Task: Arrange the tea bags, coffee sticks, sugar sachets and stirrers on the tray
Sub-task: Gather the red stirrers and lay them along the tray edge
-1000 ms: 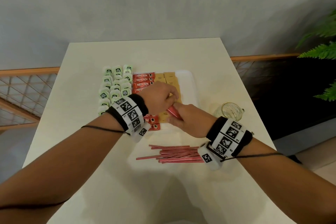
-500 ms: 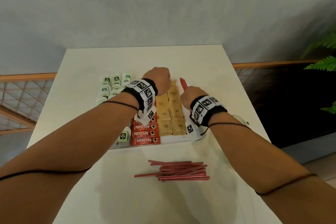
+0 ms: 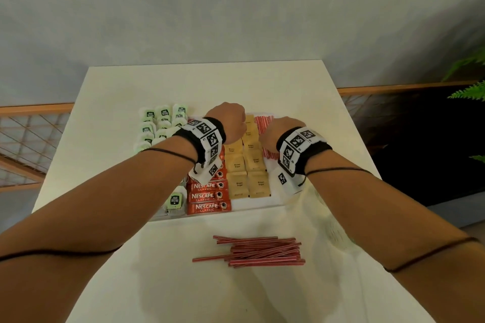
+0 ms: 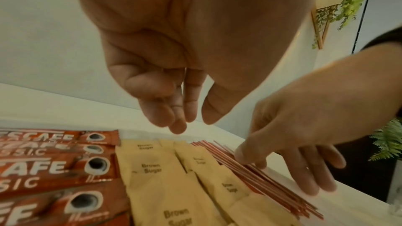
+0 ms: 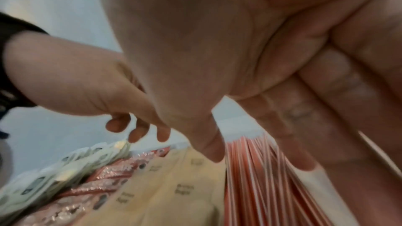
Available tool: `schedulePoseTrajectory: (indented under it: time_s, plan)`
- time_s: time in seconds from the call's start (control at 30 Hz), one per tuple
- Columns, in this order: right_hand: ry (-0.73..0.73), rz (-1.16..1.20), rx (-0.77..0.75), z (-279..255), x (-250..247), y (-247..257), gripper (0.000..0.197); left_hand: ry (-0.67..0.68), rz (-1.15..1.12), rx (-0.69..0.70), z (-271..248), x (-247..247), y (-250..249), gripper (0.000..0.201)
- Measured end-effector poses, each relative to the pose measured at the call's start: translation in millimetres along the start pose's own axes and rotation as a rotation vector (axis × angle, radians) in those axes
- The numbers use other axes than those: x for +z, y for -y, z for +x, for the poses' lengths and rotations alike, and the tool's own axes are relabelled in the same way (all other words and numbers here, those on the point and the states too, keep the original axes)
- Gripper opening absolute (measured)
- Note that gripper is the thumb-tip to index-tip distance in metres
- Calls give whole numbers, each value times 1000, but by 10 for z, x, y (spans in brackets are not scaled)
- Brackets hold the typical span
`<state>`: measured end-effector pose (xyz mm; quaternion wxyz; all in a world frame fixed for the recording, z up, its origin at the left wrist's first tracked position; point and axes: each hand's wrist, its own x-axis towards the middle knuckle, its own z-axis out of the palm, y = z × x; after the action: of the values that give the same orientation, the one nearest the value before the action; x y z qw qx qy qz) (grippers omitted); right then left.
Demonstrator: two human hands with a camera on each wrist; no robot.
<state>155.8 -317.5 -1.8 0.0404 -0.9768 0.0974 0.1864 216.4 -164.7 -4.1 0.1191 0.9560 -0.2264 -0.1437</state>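
A white tray [image 3: 253, 203] holds green tea bags [image 3: 162, 123] on the left, red coffee sticks [image 3: 208, 196], then brown sugar sachets [image 3: 248, 183]. A row of red stirrers [image 3: 265, 124] lies along the tray's right side. My right hand [image 4: 282, 169] rests on them with straight, spread fingers [image 5: 302, 159]. My left hand [image 4: 187, 121] hovers over the far sugar sachets [image 4: 152, 169], its fingers hanging relaxed and holding nothing. In the head view both hands [image 3: 231, 120] show only their backs. A loose pile of stirrers [image 3: 254, 253] lies on the table in front of the tray.
The tray sits on a white table [image 3: 210, 86] against a grey wall. A wooden railing [image 3: 34, 107] runs on the left and right. Green plant fronds [image 3: 469, 92] hang at the far right.
Both hands moved from the tray's near part to its far end. The stirrers my right hand held upright now lie flat on the tray's right side under its fingers.
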Motion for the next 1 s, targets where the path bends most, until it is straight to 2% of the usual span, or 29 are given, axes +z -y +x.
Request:
schedulePoseTrajectory:
  time_s: [0.1,0.23,0.37,0.53,0.63,0.77,0.9,1.0]
  plan:
    - [-10,-59,-48,-7,-271,-69,20,-3,25,41,22,7,3,30]
    - [63,-137,-143,97,-637,-279,25,50,94,117,65,26,-69,37]
    - [128,-178,-247,141,-612,-369,43,93,157,142,111,98,-247,39]
    - [209,-242,-341,171,-333,-246,39,79,217,162,157,247,-418,39]
    - [189,-308,-361,204,-220,-212,39,77,232,169,181,304,-420,41]
    - [232,-321,-384,274,-224,-225,38,74,221,176,204,325,-390,46]
    - [224,-285,-434,325,-266,-248,22,80,194,166,227,359,-337,50]
    - [226,-305,-423,304,-227,-230,22,99,187,163,220,377,-328,54]
